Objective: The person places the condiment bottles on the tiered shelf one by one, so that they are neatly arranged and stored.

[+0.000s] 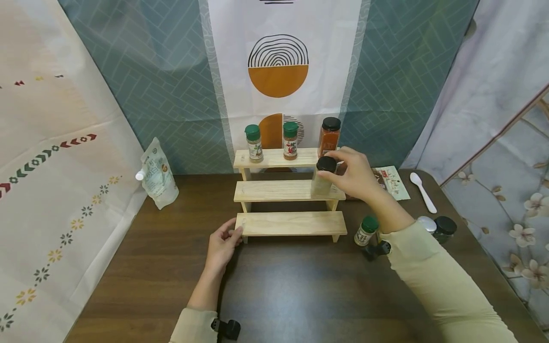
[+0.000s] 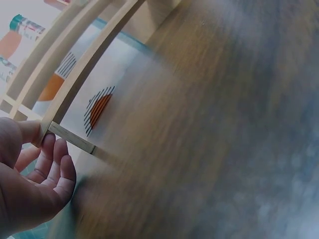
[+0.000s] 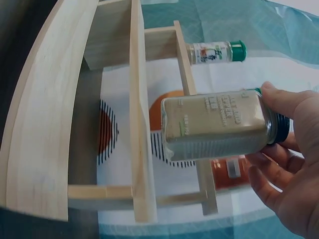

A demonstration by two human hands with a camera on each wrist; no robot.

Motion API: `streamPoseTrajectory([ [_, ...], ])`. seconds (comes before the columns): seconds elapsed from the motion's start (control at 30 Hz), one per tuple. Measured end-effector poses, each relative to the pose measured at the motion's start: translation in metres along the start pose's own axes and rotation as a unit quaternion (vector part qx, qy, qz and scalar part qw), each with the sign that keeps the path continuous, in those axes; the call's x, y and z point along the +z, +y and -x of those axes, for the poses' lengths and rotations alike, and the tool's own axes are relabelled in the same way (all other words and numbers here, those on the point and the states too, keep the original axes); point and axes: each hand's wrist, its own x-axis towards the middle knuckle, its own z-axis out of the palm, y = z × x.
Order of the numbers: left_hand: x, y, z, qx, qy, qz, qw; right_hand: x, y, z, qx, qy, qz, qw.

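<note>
My right hand (image 1: 357, 175) grips a clear square spice jar (image 3: 214, 124) by its black lid (image 1: 327, 164). Pale powder fills much of the jar, whose base is close over the right end of the middle step of a three-step wooden rack (image 1: 274, 190). At the rack's lower left corner, my left hand (image 1: 222, 244) pinches the end of the bottom step, thumb on top. Along the top step stand two green-capped spice bottles (image 1: 255, 145) (image 1: 290, 143) and a black-lidded jar of orange-red powder (image 1: 329, 137), partly behind the right hand.
A green-capped bottle (image 1: 366, 231) stands right of the rack, under my right forearm. Farther right are a black-lidded jar (image 1: 445, 227), a silvery lid (image 1: 426, 224) and a white spoon (image 1: 423, 193). Packets (image 1: 392, 182) lie behind that arm. A spouted pouch (image 1: 158, 176) leans at back left.
</note>
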Motion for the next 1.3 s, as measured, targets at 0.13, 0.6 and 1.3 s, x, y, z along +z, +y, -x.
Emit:
streamPoseTrajectory([
  [0.13,0.0,0.018,0.009,0.001,-0.004,-0.008,1.0,0.01,-0.007,-0.006,0.005,-0.007,-0.012,0.9999],
  [0.6,0.0,0.006,0.002,-0.004,-0.001,-0.002,1.0,0.042,-0.032,-0.026,-0.004,-0.021,-0.023,0.9995],
  [1.3,-0.001,-0.007,-0.003,0.004,0.004,0.005,1.0,0.084,-0.061,-0.057,-0.017,-0.047,-0.028,0.9984],
])
